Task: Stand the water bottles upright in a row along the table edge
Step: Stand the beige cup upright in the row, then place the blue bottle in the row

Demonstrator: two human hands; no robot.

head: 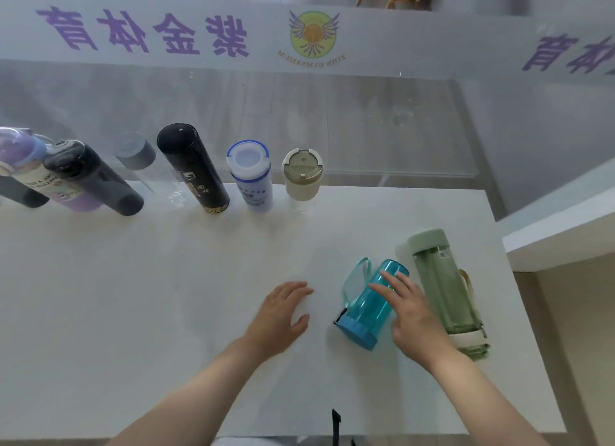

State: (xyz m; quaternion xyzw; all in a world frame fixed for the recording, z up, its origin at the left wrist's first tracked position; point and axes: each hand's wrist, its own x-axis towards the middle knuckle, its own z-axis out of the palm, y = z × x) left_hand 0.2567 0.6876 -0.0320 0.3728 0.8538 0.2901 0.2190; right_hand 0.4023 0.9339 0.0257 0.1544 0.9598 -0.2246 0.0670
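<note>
Count: seven bottles stand upright along the far edge of the counter (133, 296), two more lie flat near the right end.
Head view, far row, from the left: a dark bottle cut off by the frame edge, then the purple bottle (36, 172) with a printed label, and the smoky black bottle (96, 182) just in front of it.
Next in the row: the clear bottle (146, 169) with a grey cap, a little apart from its neighbours.
Middle of the row: the tall black flask (193, 169) with gold print, standing straight.
Right end of the row: the white bottle (251, 179) with a blue-ringed lid, and beside it the beige-lidded cup (302, 179), the last one standing.
Lying down: the teal bottle (369, 309) is on its side, blue cap toward the person, its clear strap looped out to the left.
Also lying down: the green bottle (446, 296) lies just to the right of the teal one, pale green cap pointing away, strap along its right side.
Right hand (412, 316): it's on the teal bottle, fingers stretched across the upper side of the body, palm against its right flank; no closed grip to be seen.
Left hand (283, 316): fingers relaxed and spread, low over bare counter just left of the teal bottle, holding nothing; whether it touches the surface I can't tell.
Behind the counter: a glass panel (366, 39) with purple lettering and a round winged emblem.
</note>
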